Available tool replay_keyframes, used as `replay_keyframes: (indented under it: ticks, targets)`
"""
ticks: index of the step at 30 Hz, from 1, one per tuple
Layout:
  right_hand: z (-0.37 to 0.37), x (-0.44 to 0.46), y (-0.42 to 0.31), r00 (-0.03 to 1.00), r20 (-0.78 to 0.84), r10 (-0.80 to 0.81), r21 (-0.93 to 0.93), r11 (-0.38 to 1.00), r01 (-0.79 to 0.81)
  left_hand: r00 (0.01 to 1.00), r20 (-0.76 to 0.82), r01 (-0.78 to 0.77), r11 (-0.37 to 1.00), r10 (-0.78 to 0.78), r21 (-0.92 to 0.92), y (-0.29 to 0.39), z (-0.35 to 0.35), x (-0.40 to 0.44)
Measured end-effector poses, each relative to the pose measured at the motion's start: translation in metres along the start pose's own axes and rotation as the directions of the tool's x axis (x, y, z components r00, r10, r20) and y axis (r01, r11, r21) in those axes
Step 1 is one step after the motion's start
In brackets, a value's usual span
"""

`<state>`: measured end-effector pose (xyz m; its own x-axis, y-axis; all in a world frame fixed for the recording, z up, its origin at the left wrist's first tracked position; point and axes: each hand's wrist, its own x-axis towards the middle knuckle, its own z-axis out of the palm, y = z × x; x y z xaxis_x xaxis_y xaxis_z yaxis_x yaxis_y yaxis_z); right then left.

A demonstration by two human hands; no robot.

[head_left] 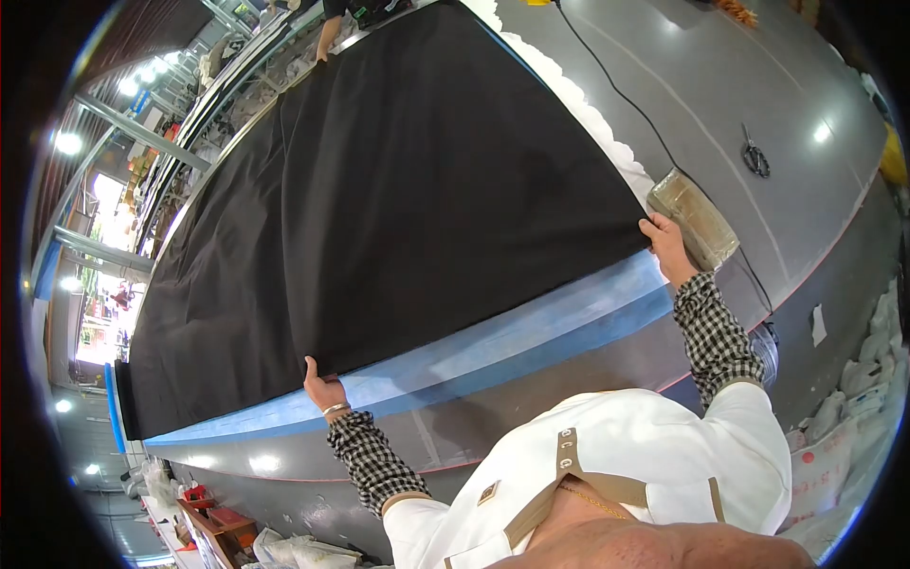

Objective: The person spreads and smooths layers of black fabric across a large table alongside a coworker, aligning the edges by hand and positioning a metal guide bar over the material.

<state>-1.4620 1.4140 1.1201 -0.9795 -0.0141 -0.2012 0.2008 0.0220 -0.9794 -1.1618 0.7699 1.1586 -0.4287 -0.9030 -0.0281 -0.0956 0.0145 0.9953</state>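
Observation:
A wide sheet of black fabric (455,180) lies across the long table, with a few soft folds on its left part. My left hand (325,389) grips its near edge, thumb on top and fingers under the cloth. At the near right corner, my right hand (666,245) pinches the same fabric between thumb and fingers. Beneath the black cloth, a strip of blue fabric (531,339) shows along the near side. White material (578,95) with a wavy edge sticks out along the right side.
Right of the cloth sits a tape-wrapped block (695,218), with a black cable (616,90) running past it. Scissors (755,154) lie farther right on the grey table (806,199). Another person's hand (325,47) touches the cloth's far edge. White sacks (834,446) line the floor at right.

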Motion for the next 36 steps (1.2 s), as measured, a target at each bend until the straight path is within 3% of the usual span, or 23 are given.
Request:
replay_keyframes:
  ticks: [1,4,8,15,18,23,36]
  targets:
    - [0.002,0.000,-0.002,1.000,-0.012,0.002,-0.014,1.000,-0.002,1.000,0.001,0.024,0.999,-0.024,0.027,-0.006,-0.005,0.003]
    - [0.008,-0.001,-0.009,0.999,-0.045,0.004,-0.055,0.998,-0.007,0.980,0.023,0.194,0.908,-0.199,-0.371,-0.006,0.007,-0.002]
    - [0.012,-0.003,-0.016,0.998,-0.063,0.002,-0.082,0.997,-0.008,0.970,0.028,0.229,0.868,-0.241,-0.440,-0.029,-0.001,0.007]
    - [0.009,-0.004,-0.020,0.999,-0.050,-0.011,-0.094,0.996,0.006,0.968,0.010,0.230,0.867,-0.251,-0.442,-0.031,0.005,0.005]
    - [0.007,-0.004,-0.018,1.000,-0.004,-0.006,-0.008,1.000,0.006,0.968,-0.021,0.216,0.875,-0.249,-0.434,-0.027,0.008,0.003]
    - [0.003,-0.007,-0.020,0.999,-0.031,-0.016,0.024,1.000,0.017,0.984,-0.061,0.136,0.931,-0.166,-0.340,-0.028,0.008,0.005]
    - [-0.007,-0.004,-0.015,0.997,-0.054,-0.050,0.065,0.996,0.054,0.986,-0.048,0.130,0.925,-0.157,-0.356,-0.020,0.010,0.007]
